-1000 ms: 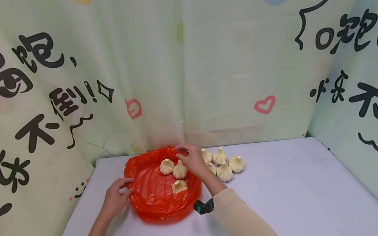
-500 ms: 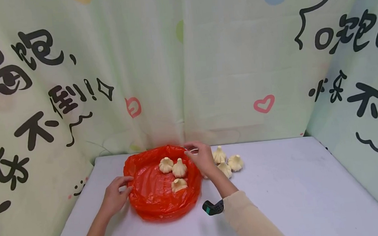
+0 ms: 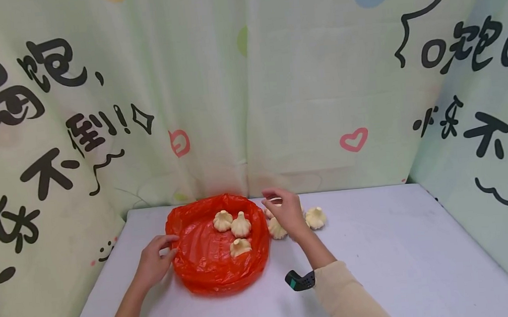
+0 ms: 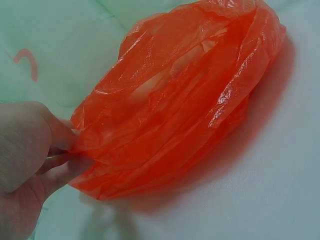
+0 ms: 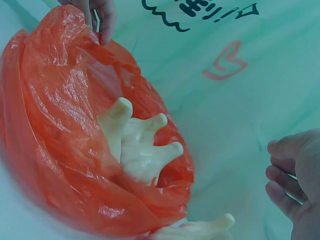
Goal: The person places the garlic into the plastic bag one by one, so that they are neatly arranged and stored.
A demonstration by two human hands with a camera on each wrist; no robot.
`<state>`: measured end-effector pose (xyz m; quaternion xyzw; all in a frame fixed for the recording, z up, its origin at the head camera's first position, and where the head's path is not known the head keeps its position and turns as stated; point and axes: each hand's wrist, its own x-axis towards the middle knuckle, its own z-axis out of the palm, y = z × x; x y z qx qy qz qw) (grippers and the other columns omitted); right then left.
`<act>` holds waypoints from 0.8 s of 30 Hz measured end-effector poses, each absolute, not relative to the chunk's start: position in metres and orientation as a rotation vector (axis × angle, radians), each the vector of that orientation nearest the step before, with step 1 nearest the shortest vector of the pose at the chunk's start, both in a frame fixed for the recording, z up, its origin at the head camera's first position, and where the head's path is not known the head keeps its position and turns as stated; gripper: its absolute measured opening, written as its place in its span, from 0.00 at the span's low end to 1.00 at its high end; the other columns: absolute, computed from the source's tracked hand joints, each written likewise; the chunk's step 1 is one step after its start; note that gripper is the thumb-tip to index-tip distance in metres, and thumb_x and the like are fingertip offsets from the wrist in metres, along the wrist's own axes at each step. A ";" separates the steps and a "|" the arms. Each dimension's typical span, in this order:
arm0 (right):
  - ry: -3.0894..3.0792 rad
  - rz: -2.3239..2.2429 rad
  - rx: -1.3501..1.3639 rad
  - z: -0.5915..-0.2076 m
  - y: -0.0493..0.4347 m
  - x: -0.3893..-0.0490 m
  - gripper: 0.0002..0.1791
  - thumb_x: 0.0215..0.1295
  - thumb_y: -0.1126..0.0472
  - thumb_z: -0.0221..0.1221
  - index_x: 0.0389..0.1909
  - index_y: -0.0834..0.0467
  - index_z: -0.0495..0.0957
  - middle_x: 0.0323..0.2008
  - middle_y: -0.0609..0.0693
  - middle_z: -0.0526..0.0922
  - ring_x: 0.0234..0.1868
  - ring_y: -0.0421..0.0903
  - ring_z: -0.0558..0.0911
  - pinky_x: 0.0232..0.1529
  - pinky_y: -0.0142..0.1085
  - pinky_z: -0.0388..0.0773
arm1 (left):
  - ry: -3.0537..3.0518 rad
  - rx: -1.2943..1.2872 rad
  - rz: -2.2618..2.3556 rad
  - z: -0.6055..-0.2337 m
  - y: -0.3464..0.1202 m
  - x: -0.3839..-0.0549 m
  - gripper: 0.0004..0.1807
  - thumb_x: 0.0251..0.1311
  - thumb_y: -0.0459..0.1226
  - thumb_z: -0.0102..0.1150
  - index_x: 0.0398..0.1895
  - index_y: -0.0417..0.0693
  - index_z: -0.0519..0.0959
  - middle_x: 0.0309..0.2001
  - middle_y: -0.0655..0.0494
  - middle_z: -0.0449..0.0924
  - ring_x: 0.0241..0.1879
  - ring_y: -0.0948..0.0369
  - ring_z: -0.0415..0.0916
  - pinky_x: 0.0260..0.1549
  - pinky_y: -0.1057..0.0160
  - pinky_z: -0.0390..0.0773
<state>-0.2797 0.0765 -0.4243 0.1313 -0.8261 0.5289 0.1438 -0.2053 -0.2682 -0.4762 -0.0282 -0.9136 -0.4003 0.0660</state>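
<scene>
A red plastic bag (image 3: 205,281) lies with its mouth spread wide at the left of the table. Three garlic bulbs (image 3: 240,224) sit inside it; their stems (image 5: 159,121) point up in the right wrist view. My left hand (image 3: 152,263) pinches the bag's left rim between thumb and fingers, as the left wrist view shows closely. To the right of the bag, my right hand (image 3: 287,213) hovers over loose garlic bulbs (image 3: 315,218), its fingers relaxed and holding nothing. That hand partly hides several of those bulbs.
A white-covered table (image 3: 391,257) extends to the right and front. Behind it hangs a pale green curtain (image 3: 294,100) with printed writing and hearts, which also runs along both sides. Black wrist cameras (image 3: 300,280) sit on the forearms.
My right hand has moved right, from above the bag's right rim to over the loose garlic bulbs. My left hand stays on the bag's left rim, and the three bulbs inside stay put.
</scene>
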 end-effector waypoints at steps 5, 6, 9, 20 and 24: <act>-2.374 1.506 0.362 -0.424 0.086 -0.276 0.13 0.60 0.66 0.64 0.47 0.60 0.83 0.44 0.56 0.86 0.45 0.50 0.84 0.49 0.41 0.84 | -2.756 -0.078 -1.224 -0.475 -0.268 -0.204 0.18 0.63 0.29 0.57 0.57 0.43 0.75 0.54 0.43 0.74 0.54 0.46 0.75 0.48 0.50 0.83; -2.376 1.506 0.357 -0.424 0.089 -0.275 0.13 0.60 0.66 0.64 0.47 0.60 0.83 0.44 0.56 0.86 0.45 0.50 0.84 0.49 0.41 0.84 | -2.759 -0.077 -1.227 -0.475 -0.268 -0.204 0.18 0.63 0.29 0.57 0.57 0.43 0.75 0.54 0.43 0.74 0.54 0.46 0.75 0.48 0.50 0.83; -2.403 1.494 0.324 -0.424 0.096 -0.272 0.14 0.61 0.65 0.64 0.48 0.60 0.82 0.45 0.56 0.85 0.46 0.50 0.84 0.49 0.41 0.84 | -2.765 -0.073 -1.229 -0.475 -0.268 -0.203 0.18 0.63 0.29 0.57 0.57 0.43 0.75 0.54 0.43 0.74 0.54 0.46 0.75 0.49 0.50 0.83; -2.330 1.448 0.263 -0.425 0.131 -0.268 0.14 0.59 0.69 0.64 0.46 0.65 0.82 0.44 0.60 0.85 0.45 0.55 0.85 0.48 0.45 0.83 | -2.764 -0.087 -1.201 -0.474 -0.265 -0.204 0.18 0.63 0.29 0.56 0.57 0.43 0.75 0.53 0.44 0.74 0.52 0.48 0.75 0.48 0.50 0.83; -2.336 1.434 0.209 -0.428 0.146 -0.267 0.14 0.60 0.68 0.64 0.47 0.65 0.81 0.45 0.61 0.85 0.46 0.55 0.84 0.49 0.45 0.83 | -2.774 -0.090 -1.202 -0.475 -0.264 -0.204 0.19 0.63 0.29 0.56 0.57 0.42 0.75 0.53 0.43 0.74 0.53 0.47 0.74 0.49 0.49 0.82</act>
